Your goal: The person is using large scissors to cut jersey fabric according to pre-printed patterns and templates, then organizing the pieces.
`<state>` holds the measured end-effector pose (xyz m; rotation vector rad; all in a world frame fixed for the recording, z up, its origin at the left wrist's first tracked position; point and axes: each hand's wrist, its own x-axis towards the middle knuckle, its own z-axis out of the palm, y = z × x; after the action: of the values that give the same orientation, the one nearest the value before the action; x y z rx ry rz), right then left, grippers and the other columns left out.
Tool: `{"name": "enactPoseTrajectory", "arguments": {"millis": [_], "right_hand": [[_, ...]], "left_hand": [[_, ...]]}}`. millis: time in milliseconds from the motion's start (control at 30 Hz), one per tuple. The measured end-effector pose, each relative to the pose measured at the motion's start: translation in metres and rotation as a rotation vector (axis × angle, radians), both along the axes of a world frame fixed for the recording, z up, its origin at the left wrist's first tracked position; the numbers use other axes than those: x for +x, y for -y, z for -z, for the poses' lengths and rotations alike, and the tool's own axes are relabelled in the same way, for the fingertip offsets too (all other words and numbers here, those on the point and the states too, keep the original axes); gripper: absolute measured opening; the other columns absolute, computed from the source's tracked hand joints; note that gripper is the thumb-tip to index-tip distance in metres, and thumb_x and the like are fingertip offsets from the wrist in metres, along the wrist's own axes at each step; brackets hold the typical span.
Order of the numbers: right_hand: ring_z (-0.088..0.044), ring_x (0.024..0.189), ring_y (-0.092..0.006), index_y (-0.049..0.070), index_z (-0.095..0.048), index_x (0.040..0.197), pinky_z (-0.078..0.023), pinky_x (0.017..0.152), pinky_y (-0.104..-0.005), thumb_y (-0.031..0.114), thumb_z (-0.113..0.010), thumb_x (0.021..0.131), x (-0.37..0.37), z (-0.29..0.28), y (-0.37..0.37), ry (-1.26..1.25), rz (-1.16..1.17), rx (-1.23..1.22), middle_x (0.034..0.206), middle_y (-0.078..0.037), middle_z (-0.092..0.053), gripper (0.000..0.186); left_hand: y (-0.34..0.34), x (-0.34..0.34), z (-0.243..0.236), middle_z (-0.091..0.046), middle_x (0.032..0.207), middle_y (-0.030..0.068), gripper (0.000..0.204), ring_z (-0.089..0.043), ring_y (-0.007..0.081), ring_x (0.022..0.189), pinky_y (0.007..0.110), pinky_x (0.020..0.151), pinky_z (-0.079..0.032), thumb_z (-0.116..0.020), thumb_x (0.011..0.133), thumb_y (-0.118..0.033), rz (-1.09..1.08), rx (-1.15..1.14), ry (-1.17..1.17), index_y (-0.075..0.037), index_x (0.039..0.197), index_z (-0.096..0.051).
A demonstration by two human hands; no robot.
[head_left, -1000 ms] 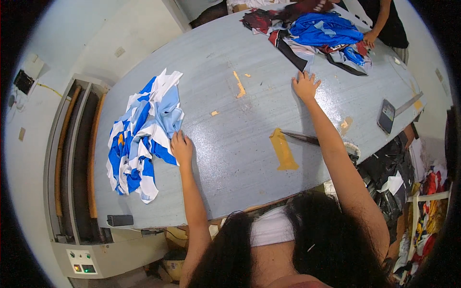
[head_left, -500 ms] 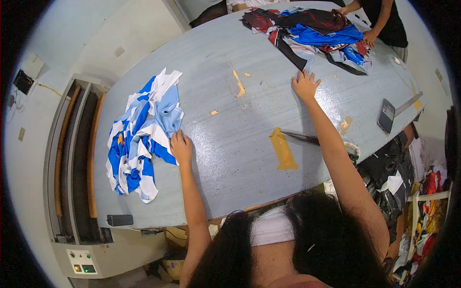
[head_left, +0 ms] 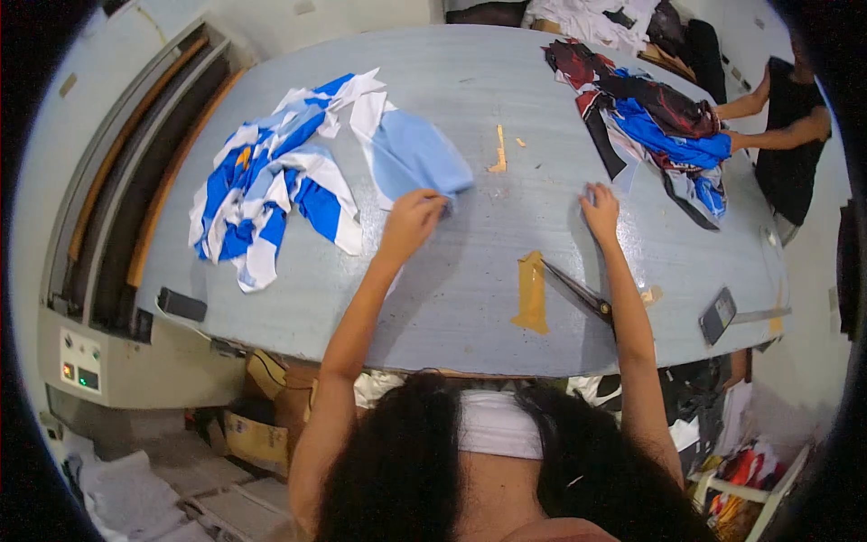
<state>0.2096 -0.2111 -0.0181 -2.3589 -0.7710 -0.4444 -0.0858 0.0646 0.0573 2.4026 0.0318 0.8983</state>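
Observation:
My left hand [head_left: 414,224] is closed on the corner of a light blue fabric piece with a white edge [head_left: 417,154], its near part raised off the table. Beside it on the left lies a loose pile of blue, white and light blue fabric pieces [head_left: 257,194], with a small orange patch among them. My right hand [head_left: 600,215] rests on the tabletop, fingers slightly bent and apart, holding nothing. Just below that hand lies a pair of dark scissors [head_left: 578,291], its handles partly behind my right forearm. Its tips touch a strip of yellow-brown tape [head_left: 531,294].
Across the grey table [head_left: 470,298], a person in black [head_left: 790,154] has both hands on a heap of dark red, black and blue fabric [head_left: 668,117]. A phone [head_left: 719,316] lies near the right edge, a black box [head_left: 181,305] near the left. A roller machine [head_left: 135,172] flanks the table.
My left hand has closed on the light blue piece and drawn it rightward from the pile. My right hand's fingers have bent. The view has shifted.

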Motion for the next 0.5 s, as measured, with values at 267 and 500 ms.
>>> {"name": "enactPoseTrajectory", "arguments": {"millis": [267,500], "right_hand": [[-0.035,0.124,-0.0277,0.009,-0.047,0.125,-0.025,0.103,-0.0362,0.020,-0.067,0.069,-0.141,-0.069,-0.017,-0.336,-0.859,0.033,0.128,-0.018,-0.044,0.060],[-0.059,0.074,-0.0166,-0.002,-0.063,0.087,-0.046,0.071,-0.0283,0.001,-0.061,0.072,-0.154,-0.134,0.009,-0.631,-0.617,-0.025,0.078,-0.010,-0.064,0.015]], "left_hand": [[0.117,-0.001,-0.040,-0.057,0.092,0.0064,0.026,-0.056,0.0198,0.085,0.028,0.073,-0.046,-0.059,0.073,0.003,0.514,-0.202,0.050,-0.009,0.095,-0.066],[0.101,-0.043,-0.098,-0.057,0.094,0.0069,0.021,-0.058,0.0165,0.086,0.024,0.072,-0.047,-0.055,0.077,0.003,0.307,-0.585,0.352,-0.005,0.094,-0.063]]}}
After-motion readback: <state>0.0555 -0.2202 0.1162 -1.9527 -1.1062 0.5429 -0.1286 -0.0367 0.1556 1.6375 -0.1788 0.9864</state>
